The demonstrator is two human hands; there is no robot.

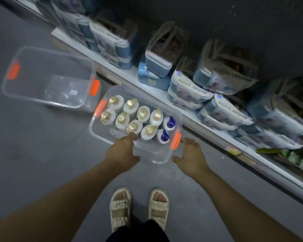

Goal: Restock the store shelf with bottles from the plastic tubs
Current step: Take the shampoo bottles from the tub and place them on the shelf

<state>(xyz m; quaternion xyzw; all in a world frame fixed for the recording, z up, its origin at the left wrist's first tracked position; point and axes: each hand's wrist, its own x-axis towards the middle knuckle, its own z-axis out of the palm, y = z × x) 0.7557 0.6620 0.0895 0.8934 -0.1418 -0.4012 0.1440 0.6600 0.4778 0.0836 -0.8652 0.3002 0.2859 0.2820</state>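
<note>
A clear plastic tub with orange latches sits on the grey floor in front of the shelf. It holds several white bottles with gold caps and two with blue caps. My left hand reaches over the tub's near rim, its fingers curled down at the edge by the gold-capped bottles. My right hand hovers at the tub's right end beside the orange latch, fingers spread and holding nothing.
A second clear tub stands to the left, holding only a clear plastic bag. The white shelf runs diagonally on the right, stacked with packaged goods. My sandalled feet stand just behind the tub.
</note>
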